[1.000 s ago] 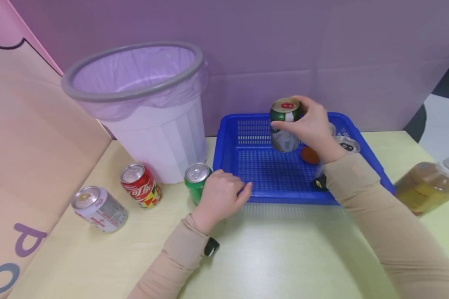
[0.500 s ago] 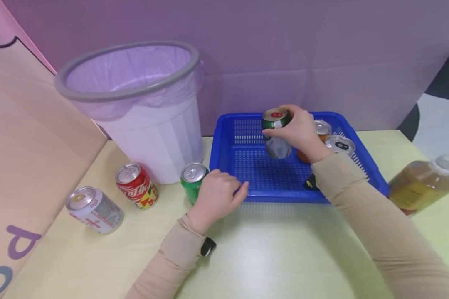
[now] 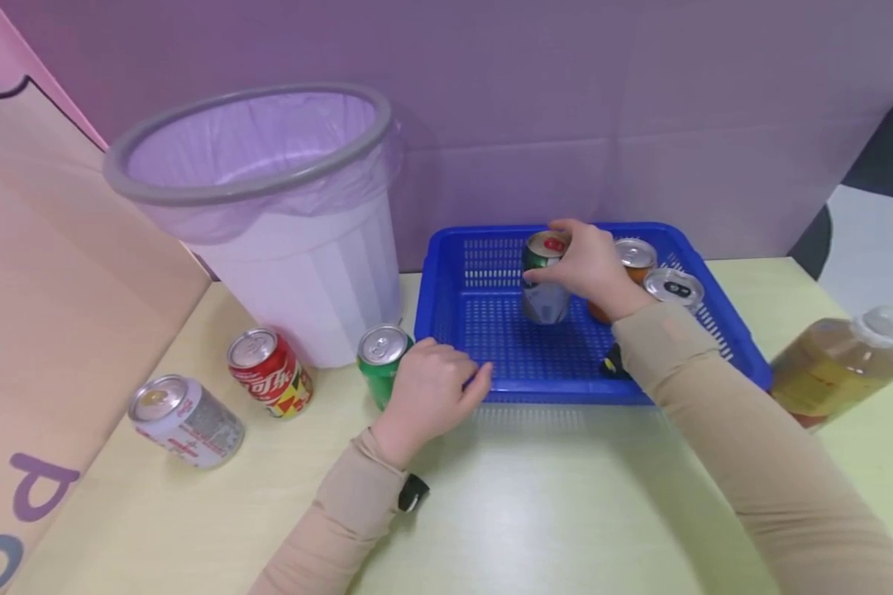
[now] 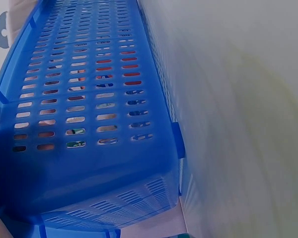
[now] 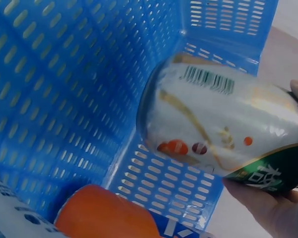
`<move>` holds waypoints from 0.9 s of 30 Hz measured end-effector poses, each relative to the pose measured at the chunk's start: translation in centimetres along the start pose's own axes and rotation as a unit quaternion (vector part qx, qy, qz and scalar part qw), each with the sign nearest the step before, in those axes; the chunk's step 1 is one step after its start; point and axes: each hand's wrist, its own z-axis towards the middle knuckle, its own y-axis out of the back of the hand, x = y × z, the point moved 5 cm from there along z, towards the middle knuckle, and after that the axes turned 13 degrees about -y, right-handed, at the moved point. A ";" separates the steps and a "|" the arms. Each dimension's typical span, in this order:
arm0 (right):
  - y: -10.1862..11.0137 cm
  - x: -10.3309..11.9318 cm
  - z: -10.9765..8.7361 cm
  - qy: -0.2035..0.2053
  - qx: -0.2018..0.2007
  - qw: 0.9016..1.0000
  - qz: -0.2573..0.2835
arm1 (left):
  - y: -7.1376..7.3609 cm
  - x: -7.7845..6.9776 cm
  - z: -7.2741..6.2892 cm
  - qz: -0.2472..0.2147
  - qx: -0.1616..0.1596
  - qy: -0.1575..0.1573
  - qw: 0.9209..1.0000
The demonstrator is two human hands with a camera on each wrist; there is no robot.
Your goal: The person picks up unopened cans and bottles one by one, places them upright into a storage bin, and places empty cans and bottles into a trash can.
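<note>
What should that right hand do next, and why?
Probably ease the green-and-silver can down: the right hand grips it inside the blue basket, with mesh floor free beside the orange can. Whether its base touches, I can't tell.
</note>
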 end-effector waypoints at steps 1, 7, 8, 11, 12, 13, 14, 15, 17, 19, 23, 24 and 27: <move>0.0 0.0 0.1 0.001 -0.001 1.000 -0.005 | 0.0 0.0 0.0 0.000 0.000 0.001 1.000; -0.4 -0.2 0.4 0.004 0.002 1.000 -0.021 | 0.1 0.1 -0.1 -0.002 -0.003 0.001 1.000; -0.4 -0.3 0.4 0.003 0.006 1.000 -0.024 | 0.1 0.0 -0.1 -0.003 -0.003 0.001 1.000; -0.6 -0.5 0.6 -0.003 0.012 0.999 -0.034 | 0.0 0.1 -0.1 -0.004 -0.002 0.001 1.000; -0.7 -0.6 0.6 -0.006 0.013 0.999 -0.037 | 0.0 0.1 -0.1 -0.004 -0.002 0.001 1.000; -0.7 -0.7 0.7 -0.008 0.013 0.999 -0.040 | 0.0 0.1 -0.1 -0.006 -0.001 0.002 1.000; -0.8 -0.9 0.8 -0.009 0.012 0.999 -0.040 | 0.0 0.1 -0.1 -0.006 0.000 0.002 1.000; -0.8 -1.0 0.9 -0.010 0.010 0.999 -0.040 | 0.0 0.1 -0.1 -0.007 0.000 0.002 1.000; -0.9 -1.1 0.9 -0.013 0.008 0.999 -0.039 | 0.0 0.1 -0.1 -0.007 0.000 0.002 1.000; -0.9 -1.2 1.0 -0.017 0.008 0.999 -0.034 | 0.0 0.2 -0.2 -0.007 0.000 0.003 1.000; -1.0 -1.2 1.0 -0.023 0.009 0.999 -0.027 | 0.0 0.2 -0.2 -0.007 -0.001 0.004 1.000; -0.9 -1.2 1.0 -0.024 0.008 0.999 -0.027 | 0.0 0.2 -0.2 -0.007 -0.001 0.004 1.000; -0.9 -1.2 1.0 -0.026 0.005 0.999 -0.031 | 0.0 0.2 -0.3 -0.008 0.000 0.004 1.000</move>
